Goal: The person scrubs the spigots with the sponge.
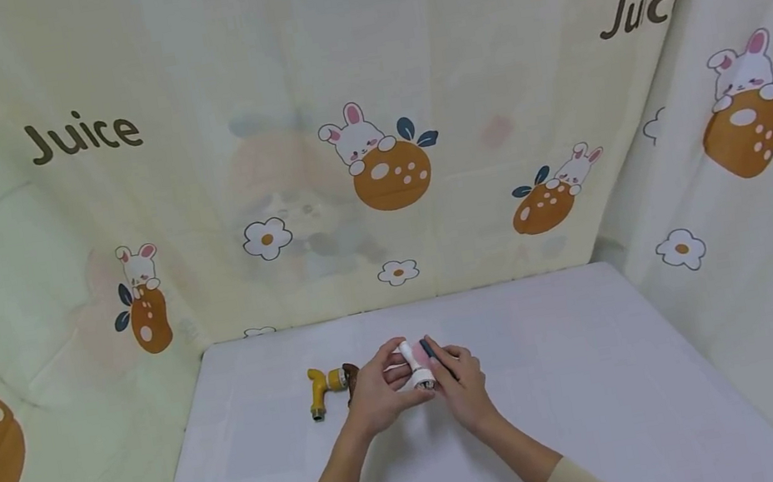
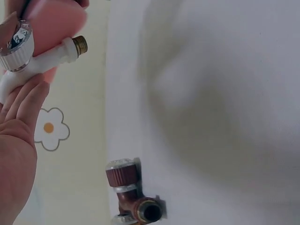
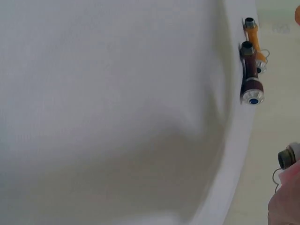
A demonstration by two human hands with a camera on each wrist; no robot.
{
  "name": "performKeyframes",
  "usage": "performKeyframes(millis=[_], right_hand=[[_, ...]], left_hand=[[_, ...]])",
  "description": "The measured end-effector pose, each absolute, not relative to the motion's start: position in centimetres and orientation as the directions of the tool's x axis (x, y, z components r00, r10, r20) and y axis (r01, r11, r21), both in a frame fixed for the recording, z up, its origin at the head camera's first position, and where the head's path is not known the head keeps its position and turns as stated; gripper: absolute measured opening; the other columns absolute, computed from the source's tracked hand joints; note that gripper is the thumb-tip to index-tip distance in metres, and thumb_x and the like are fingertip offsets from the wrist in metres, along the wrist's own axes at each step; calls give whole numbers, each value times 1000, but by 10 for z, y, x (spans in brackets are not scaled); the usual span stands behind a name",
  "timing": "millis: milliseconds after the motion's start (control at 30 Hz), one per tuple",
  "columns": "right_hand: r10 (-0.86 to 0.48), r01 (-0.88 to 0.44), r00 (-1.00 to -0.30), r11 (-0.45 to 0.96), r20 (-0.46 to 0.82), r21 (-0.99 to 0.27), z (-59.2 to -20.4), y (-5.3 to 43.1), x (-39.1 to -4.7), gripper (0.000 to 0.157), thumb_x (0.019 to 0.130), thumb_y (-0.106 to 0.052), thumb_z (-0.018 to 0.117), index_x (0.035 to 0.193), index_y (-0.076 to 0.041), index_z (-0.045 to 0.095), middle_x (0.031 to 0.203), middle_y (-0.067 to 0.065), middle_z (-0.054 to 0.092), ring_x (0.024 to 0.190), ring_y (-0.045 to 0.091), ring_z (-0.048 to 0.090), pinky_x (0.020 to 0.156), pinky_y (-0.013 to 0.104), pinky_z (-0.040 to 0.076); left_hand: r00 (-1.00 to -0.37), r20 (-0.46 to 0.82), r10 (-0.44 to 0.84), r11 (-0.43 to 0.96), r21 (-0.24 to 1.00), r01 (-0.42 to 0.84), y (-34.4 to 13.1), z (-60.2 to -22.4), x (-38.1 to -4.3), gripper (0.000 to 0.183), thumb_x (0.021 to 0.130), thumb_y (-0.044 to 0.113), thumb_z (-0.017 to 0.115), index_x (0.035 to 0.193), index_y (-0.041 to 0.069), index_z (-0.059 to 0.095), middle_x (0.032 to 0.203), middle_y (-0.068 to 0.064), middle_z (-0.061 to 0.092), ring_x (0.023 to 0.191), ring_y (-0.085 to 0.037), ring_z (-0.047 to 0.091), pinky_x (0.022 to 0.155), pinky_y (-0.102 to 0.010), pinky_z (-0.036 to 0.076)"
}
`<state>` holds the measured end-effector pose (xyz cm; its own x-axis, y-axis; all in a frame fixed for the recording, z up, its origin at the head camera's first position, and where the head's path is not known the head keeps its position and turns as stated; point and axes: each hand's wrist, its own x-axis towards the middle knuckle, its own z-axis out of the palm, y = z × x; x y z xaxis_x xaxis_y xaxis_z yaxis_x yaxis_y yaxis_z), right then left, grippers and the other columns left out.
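My left hand [image 1: 378,391] grips a white water tap [image 1: 420,377], raised above the table. In the left wrist view its ribbed white knob with a silver cap and its brass-threaded end [image 2: 80,45] show, with the fingers under the white body. My right hand [image 1: 467,390] holds a pink sponge-like block [image 2: 58,23] with a dark strip [image 1: 427,347] along one side. The pink block is close against the tap, overlapping it from behind in the left wrist view. Only part of the right hand shows at the right wrist view's edge.
Left of my hands, a yellow tap [image 1: 318,391] and a dark red-brown tap [image 3: 251,70] lie side by side on the white-covered table [image 1: 568,381]. A printed curtain [image 1: 194,179] hangs behind the table's far edge, and another [image 1: 772,230] on the right.
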<state>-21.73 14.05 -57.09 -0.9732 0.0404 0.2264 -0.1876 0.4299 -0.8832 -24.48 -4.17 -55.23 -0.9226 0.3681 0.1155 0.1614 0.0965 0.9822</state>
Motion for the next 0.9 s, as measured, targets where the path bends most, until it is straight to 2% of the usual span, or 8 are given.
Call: performKeyframes(millis=[100, 200, 367, 533, 667, 767, 900], right_hand=[[46, -140, -983, 444, 179, -885, -573, 143, -220, 46, 110, -37, 49, 154, -25, 51, 141, 18, 53, 133, 40, 38, 104, 65, 26], [50, -144, -981, 459, 187, -877, -576, 143, -220, 46, 110, -37, 48, 153, -21, 53, 139, 21, 54, 132, 45, 40, 103, 70, 25], [72, -177, -965, 525, 251, -833, -586, 143, -222, 47, 109, -41, 48, 151, -21, 55, 134, 24, 58, 126, 49, 46, 98, 70, 31], [92, -176, -956, 582, 279, -794, -597, 146, -224, 48, 109, -43, 47, 150, -19, 57, 130, 25, 58, 119, 48, 48, 92, 65, 34], [121, -159, -951, 596, 284, -787, -600, 148, -226, 47, 108, -40, 49, 150, -19, 57, 130, 24, 57, 116, 44, 48, 90, 60, 35], [185, -171, -931, 537, 314, -826, -599, 149, -225, 46, 106, -31, 55, 150, -17, 57, 133, 24, 55, 117, 41, 47, 90, 55, 37], [256, -249, -894, 395, 367, -884, -592, 145, -217, 50, 106, -22, 58, 156, -20, 50, 145, 19, 46, 130, 31, 43, 102, 43, 39]], left_hand=[[-918, 119, 378, 127, 976, 179, -41, -552, -243, 91, 75, 14, 95, 152, 9, 46, 131, -15, 67, 122, -29, 70, 102, -42, 56], [-916, 122, 383, 148, 970, 191, -40, -553, -242, 92, 75, 14, 95, 152, 7, 46, 130, -15, 68, 121, -28, 70, 101, -38, 57], [-914, 121, 388, 170, 965, 200, -39, -551, -240, 91, 73, 14, 96, 151, 11, 49, 128, -12, 66, 120, -26, 71, 100, -32, 57], [-916, 103, 387, 205, 959, 195, -37, -548, -239, 91, 72, 15, 97, 150, 16, 50, 129, -9, 66, 119, -23, 71, 99, -29, 57], [-914, 110, 390, 188, 962, 196, -39, -549, -240, 92, 74, 18, 96, 152, 12, 47, 132, -11, 65, 122, -27, 70, 101, -34, 57], [-924, 99, 370, 120, 981, 153, -42, -551, -242, 94, 75, 19, 96, 153, 9, 44, 134, -13, 64, 124, -28, 68, 102, -39, 57], [-957, 51, 286, -3, 999, 53, -46, -553, -248, 96, 75, 21, 95, 155, 14, 42, 139, -11, 63, 123, -24, 68, 98, -35, 59]])
